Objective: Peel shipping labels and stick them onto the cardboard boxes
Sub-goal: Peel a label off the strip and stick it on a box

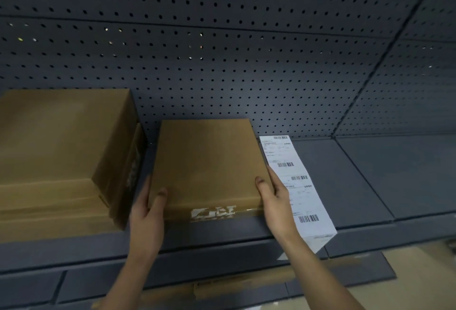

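A flat cardboard box [207,161] lies on the dark metal shelf [370,181], near its front edge and roughly mid-scene, its top face bare and its near side carrying torn white remnants under clear tape. A long strip of shipping labels [299,186] runs along the box's right side, printed with barcodes and reaching from the far end of the box past the shelf's near lip. The left hand [148,213] grips the box's near-left corner, thumb laid on top and fingers wrapped down the left side out of sight. The right hand [274,198] takes the near-right corner, thumb on top and fingers extended along the right edge, lying over the strip; whether they also pinch it cannot be told. Both forearms rise from the bottom of the view, converging slightly. The step seems to be positioning the box, no label yet stuck; next a label must be peeled off and pressed onto the bare top. A taller stack of boxes [61,151] stands just left, before the pegboard wall [222,50].
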